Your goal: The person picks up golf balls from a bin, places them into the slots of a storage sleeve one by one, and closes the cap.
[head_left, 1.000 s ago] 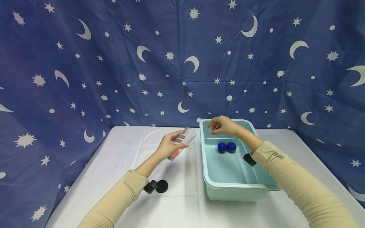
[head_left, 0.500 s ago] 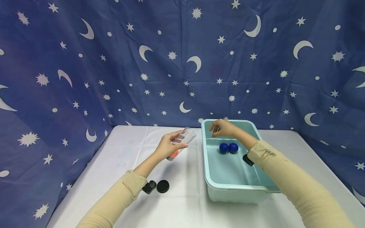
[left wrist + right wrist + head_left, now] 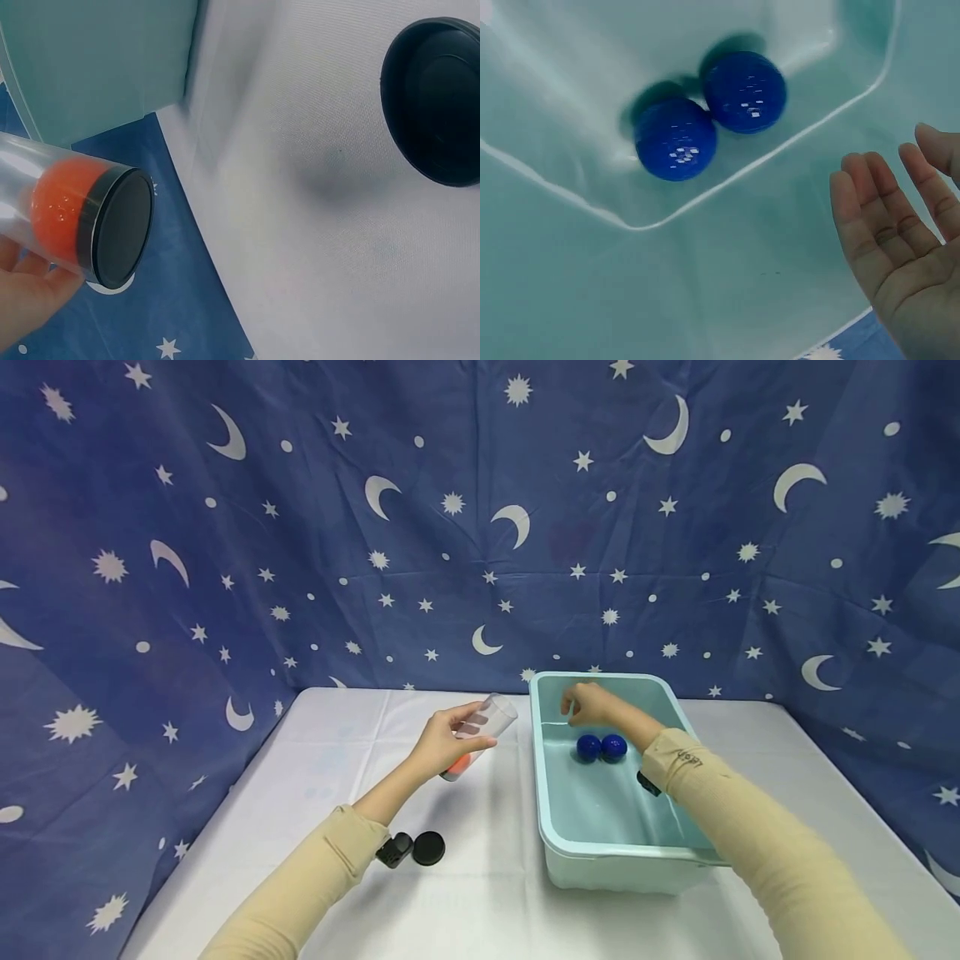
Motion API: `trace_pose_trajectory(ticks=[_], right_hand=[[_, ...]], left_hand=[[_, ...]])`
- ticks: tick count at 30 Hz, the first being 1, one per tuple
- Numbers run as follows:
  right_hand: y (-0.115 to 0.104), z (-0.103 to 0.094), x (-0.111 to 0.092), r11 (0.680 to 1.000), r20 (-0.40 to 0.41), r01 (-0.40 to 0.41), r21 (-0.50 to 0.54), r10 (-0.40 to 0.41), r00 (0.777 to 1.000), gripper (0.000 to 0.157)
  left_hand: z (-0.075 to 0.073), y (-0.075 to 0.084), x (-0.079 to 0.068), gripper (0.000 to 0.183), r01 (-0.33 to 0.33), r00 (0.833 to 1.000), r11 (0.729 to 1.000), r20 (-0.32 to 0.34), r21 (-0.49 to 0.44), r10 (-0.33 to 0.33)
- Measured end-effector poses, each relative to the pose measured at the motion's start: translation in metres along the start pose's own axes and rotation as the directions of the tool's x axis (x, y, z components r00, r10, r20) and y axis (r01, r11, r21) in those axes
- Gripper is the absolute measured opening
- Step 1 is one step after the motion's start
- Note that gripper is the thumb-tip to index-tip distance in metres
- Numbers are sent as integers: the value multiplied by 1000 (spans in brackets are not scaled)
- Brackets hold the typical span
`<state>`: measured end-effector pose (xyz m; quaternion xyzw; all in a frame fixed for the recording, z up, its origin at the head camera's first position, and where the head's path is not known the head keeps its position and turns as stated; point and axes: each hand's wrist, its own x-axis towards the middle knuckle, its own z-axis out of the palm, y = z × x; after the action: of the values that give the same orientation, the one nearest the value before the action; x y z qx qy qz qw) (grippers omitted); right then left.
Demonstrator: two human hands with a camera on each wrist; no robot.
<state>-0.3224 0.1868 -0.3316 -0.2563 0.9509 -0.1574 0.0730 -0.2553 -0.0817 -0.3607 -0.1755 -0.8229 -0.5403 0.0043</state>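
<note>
White tablecloth, blue starry curtain behind; left hand grips clear tube, right hand relaxed, unclenched.

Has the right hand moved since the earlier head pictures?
Yes. Measured against the far rim of the teal bin, which it overlapped a second ago, the right hand now appears lower, closer to the blue balls.

- Surface: covered with white cloth, which shows straight creases and faint bluish patches toward the far left.
- Bin: pale blue-green, standing upright, right of the middle.
- Lid: black, round, lying left of the bin, apart from it.
</note>
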Motion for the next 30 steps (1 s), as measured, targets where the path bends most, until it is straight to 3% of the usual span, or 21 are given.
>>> trace_pose_trajectory(ticks=[4,5,8,11,12,19,30], right_hand=[[25,13,12,1000,13,-12,5,11,1000,15],[40,21,20,999,-6,25,27,-25,1000,13],[52,30,29,1000,6,2,-14,-2,1000,14],[41,31,24,995,39,-41,-90,45,998,18],[27,26,17,986,69,-87,-145,97,993,21],[14,26,2,945,96,-54,-321,89,991,23],[26,37,9,944,194,-58,-326,127,973,21]], left_hand=[[-1,1,1,60,-9,1000,1000,-1,22,9],[-1,2,1,60,-12,1000,1000,-2,27,12],[-1,2,3,59,-20,1000,999,-7,29,20],[1,2,3,60,-12,1000,1000,-2,17,13],[1,1,3,60,-10,1000,1000,2,14,10],[3,-1,3,59,-16,1000,999,-1,37,16],[3,2,2,59,-7,1000,1000,-10,16,8]])
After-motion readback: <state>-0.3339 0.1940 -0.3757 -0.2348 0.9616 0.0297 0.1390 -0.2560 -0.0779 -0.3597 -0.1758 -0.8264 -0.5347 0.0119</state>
